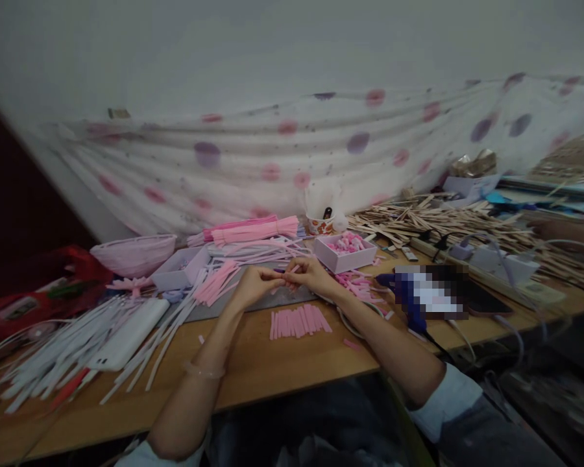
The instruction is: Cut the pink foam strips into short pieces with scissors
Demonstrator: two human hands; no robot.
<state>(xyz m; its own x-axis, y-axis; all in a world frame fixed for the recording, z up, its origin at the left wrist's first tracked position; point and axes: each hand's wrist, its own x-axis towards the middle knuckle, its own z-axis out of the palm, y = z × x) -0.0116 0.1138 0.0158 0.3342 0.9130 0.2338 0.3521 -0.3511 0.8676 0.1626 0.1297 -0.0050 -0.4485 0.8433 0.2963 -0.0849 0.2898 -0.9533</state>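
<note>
My left hand [257,285] and my right hand [309,276] meet above a grey mat [199,314], fingertips pinched together. A short pink piece shows at my right fingers, and a bit of dark purple lies between the hands; what exactly the left fingers grip is too small to tell. Just below, on the wooden table [253,370], a row of short pink fuzzy strips [299,322] lies side by side. Loose pink pieces [360,284] are scattered to the right of my right hand. Beyond them stands a white box [344,258] with pink and white bits in it.
Long white fuzzy stems [53,350] and a white phone-like slab [129,334] lie at left. Pink stem bundles [255,230] and a paper cup [320,225] stand behind. At right are a blue glue gun [409,301], cables, a power strip [501,263] and wooden sticks [418,220].
</note>
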